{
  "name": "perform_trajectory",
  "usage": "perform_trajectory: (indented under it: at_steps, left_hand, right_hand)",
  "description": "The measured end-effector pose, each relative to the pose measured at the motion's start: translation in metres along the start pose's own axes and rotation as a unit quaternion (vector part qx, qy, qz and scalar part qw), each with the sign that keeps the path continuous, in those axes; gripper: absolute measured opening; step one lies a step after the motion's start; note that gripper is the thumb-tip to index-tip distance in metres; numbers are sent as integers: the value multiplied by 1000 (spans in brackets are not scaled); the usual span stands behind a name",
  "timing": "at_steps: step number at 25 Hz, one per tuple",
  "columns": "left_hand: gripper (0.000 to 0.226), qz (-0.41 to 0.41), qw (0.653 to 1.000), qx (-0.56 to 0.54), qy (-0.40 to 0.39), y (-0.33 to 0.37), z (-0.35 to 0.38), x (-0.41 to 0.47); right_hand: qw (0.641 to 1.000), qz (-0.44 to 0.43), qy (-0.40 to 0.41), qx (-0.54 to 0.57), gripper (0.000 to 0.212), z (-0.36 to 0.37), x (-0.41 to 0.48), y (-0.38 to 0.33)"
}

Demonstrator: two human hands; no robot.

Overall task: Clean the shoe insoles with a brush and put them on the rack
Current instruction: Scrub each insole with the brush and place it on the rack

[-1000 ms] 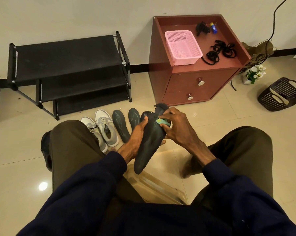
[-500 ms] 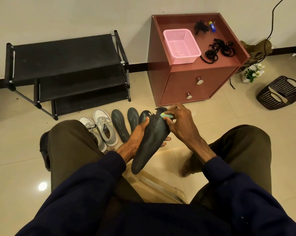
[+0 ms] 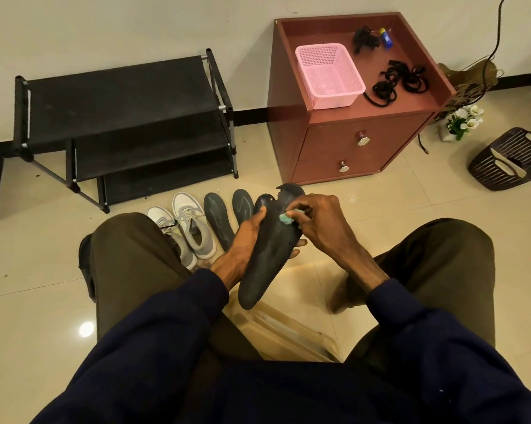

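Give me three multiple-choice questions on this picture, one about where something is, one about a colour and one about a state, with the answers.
1. Where does the pink basket stand?
A. on the shoe rack
B. on the cabinet
C. on the floor by the sneakers

2. What colour is the brush that the right hand pinches?
A. teal
B. red
C. yellow

3. How is the dark insole under the brush placed?
A. flat on the floor
B. laid on the shoe rack
C. held up off the floor by the left hand

Answers:
1 B, the basket sits on the cabinet's top.
2 A, a teal tuft shows at the fingertips.
3 C, the left hand's fingers curl round the insole's edge.
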State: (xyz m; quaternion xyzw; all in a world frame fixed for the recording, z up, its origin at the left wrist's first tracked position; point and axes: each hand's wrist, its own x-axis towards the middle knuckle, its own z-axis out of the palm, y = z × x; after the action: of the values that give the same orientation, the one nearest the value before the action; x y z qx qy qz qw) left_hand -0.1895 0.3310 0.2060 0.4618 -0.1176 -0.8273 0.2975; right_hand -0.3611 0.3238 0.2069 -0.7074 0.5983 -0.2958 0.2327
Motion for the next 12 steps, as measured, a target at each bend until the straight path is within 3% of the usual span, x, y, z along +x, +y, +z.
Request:
perform_trajectory:
  at_steps: [2, 6, 12]
  left_hand:
    - [50, -1, 1000, -9, 4, 1, -4, -2]
    - [39, 24, 1000, -8, 2, 3, -7, -8]
    - [61, 10, 1000, -6, -3, 5, -12, -12]
  right_hand:
    - [1000, 7, 1, 11, 10, 2, 1, 3]
    - [996, -38, -76, -36, 28, 17, 3, -1]
    - [996, 7, 27, -79, 23, 19, 12, 5]
